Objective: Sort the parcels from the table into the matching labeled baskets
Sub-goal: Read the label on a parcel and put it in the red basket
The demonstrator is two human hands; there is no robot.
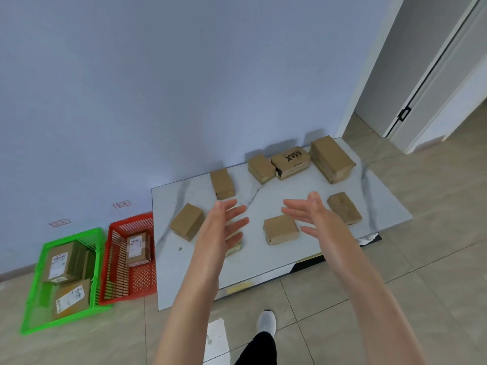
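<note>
Parcels [280,229] are spread all over the white marbled counter [263,267]. I count eight on it. Four sit along the back by the wall, including a big one [332,163] at the right and one printed MAX [290,162]. One [344,208] lies on the right, one [187,222] on the left, and two are near the middle.

Both hands are up over the middle of the counter, palms facing each other with a gap between them. The left hand [224,225] has its fingers [238,210] straight and fanned out, holding nothing. One parcel [234,246] is right under those fingers and mostly hidden, so I can't tell if they touch it. The right hand [308,214] is the same deal, fingers [292,212] spread wide and empty. The middle parcel lies just below and left of them, and it doesn't look touched.

There are two baskets on the floor left of the counter. The red basket [116,293] is right beside the counter edge, with a labelled parcel [137,248] inside and maybe a second under it. The green basket [34,312] is next to it, further left. It has two parcels with their labels up [62,262] [72,299], plus more standing on edge that I can't count. Two small tags [121,204] are on the wall above the baskets, too blurry to read.
</note>
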